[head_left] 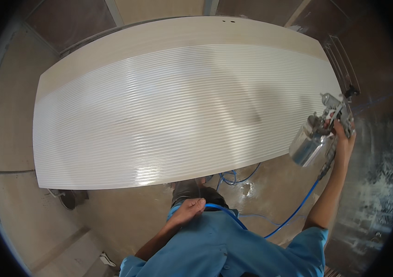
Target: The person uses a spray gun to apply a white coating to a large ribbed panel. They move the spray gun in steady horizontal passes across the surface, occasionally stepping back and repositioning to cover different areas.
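Observation:
My right hand point(344, 131) grips a spray gun point(337, 108) by its handle, at the right end of a large white ribbed panel point(173, 111). A silver metal cup point(308, 141) hangs tilted from the gun, beside the panel's near right corner. From the gun's handle a blue air hose point(305, 198) runs down towards my body. My left hand point(191, 210) is closed round the hose in front of my waist, near the panel's front edge. The panel's ribs run lengthwise, with a smooth band along its far side and small dark holes near the far edge.
Loops of blue hose lie on the brown floor point(270, 203) under the panel's front edge. A dark round container point(68, 199) stands beneath the near left corner. A wire rack point(343, 62) is by the far right end. Walls stand behind and at the left.

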The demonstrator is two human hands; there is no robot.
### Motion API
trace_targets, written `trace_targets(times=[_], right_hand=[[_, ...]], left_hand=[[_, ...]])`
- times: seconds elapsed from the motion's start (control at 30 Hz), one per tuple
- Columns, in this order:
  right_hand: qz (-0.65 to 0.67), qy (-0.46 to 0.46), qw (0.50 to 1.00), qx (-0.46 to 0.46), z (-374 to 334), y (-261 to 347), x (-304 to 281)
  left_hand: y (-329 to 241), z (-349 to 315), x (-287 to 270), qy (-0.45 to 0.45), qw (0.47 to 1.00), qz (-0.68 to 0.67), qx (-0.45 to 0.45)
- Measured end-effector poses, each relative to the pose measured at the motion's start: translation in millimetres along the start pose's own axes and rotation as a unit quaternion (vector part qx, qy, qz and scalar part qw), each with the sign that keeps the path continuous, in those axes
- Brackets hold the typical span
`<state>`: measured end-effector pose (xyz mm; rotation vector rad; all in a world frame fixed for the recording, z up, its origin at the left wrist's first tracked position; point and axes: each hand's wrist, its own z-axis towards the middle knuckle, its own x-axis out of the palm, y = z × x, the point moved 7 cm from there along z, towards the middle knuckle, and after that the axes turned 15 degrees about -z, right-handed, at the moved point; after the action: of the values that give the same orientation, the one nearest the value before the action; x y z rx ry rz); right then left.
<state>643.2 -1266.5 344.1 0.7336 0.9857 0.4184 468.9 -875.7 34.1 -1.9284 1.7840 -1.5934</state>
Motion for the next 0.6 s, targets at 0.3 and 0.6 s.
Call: trace_targets(times=[0.3, 0.6], right_hand=[[-0.074, 0.191, 0.976, -0.067, 143, 5, 121], [-0.024, 0.367, 0.909, -0.196, 152, 83, 325]], left_hand=[[10, 53, 66, 0.039, 0.999, 0.011, 0.012], [3, 102, 74, 0.045, 0.998, -0.052, 0.005]])
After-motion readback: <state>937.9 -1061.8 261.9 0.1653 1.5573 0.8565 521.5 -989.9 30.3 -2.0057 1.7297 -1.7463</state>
